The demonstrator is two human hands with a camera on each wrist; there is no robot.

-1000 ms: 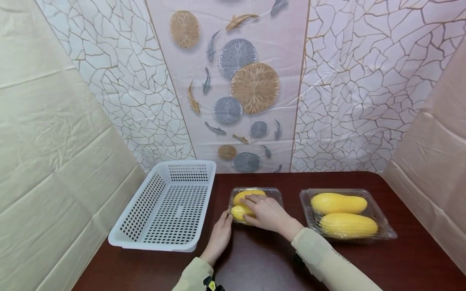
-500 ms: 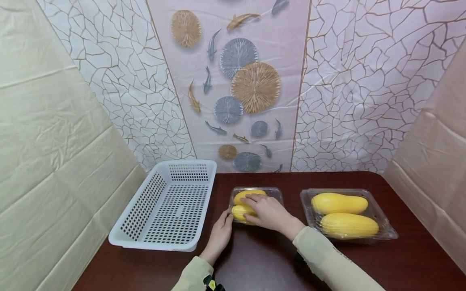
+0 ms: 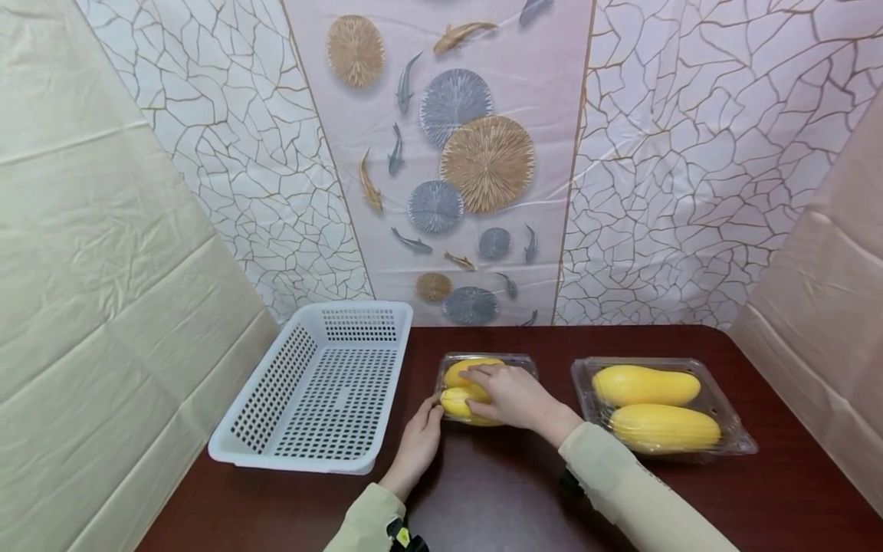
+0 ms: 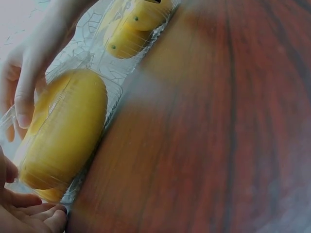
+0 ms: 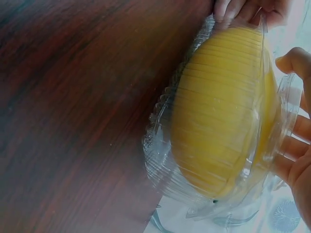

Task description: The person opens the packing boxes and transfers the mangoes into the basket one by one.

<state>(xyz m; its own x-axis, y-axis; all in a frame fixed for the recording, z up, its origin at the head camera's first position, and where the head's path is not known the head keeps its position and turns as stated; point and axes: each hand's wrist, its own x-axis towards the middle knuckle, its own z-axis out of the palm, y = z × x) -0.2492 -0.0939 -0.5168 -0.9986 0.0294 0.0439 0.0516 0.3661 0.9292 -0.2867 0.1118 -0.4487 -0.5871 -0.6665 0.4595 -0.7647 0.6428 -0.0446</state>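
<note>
A small clear plastic container (image 3: pixel 526 363) with two yellow squash (image 3: pixel 458 401) in it lies on the table, mid-view in the head view. My left hand (image 3: pixel 418 442) pinches its near left corner, fingers low and thumb above. Over the top reaches my right hand (image 3: pixel 516 399), its fingers spread across the plastic and the thumb apart from them. In the right wrist view, a raised edge of clear plastic (image 5: pixel 291 99) stands close by the right fingers (image 5: pixel 303 127). The front squash (image 5: pixel 214 111) shows through ribbed plastic there.
A white perforated basket (image 3: pixel 338 399) stands on the left of the dark wooden table (image 3: pixel 497 498). To the right lies a larger clear container (image 3: pixel 731 429) with two yellow squash (image 3: pixel 662 427). Patterned cloth (image 3: pixel 483 253) hangs behind the table.
My right thumb has shifted slightly up over the front squash, and more of that squash shows. My left hand keeps its place at the corner. The head view has shifted slightly.
</note>
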